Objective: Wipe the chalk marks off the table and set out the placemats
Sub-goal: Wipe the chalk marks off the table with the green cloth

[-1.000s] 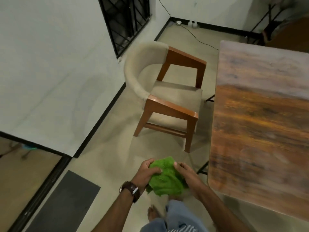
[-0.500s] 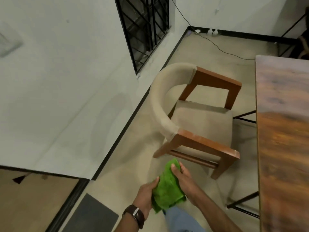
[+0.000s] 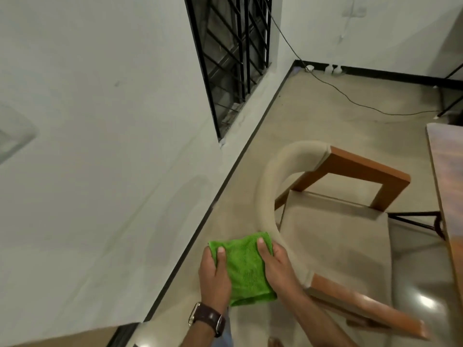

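A folded green cloth (image 3: 244, 270) is held flat between both hands, low in the middle of the view, just left of a chair's back. My left hand (image 3: 214, 274) grips its left edge, thumb on top; a brown watch sits on that wrist. My right hand (image 3: 275, 265) grips its right edge, thumb on top. Only a thin strip of the wooden table (image 3: 448, 176) shows at the right edge. No chalk marks or placemats are in view.
A beige padded chair with wooden arms (image 3: 333, 216) stands between me and the table. A white wall with a barred window (image 3: 235, 53) is on the left. A black cable (image 3: 350, 96) lies on the floor near the far corner.
The cloth went from bunched to folded flat, held by both hands at its sides. My view turned left and moved nearer the chair; the table slid almost out of view on the right.
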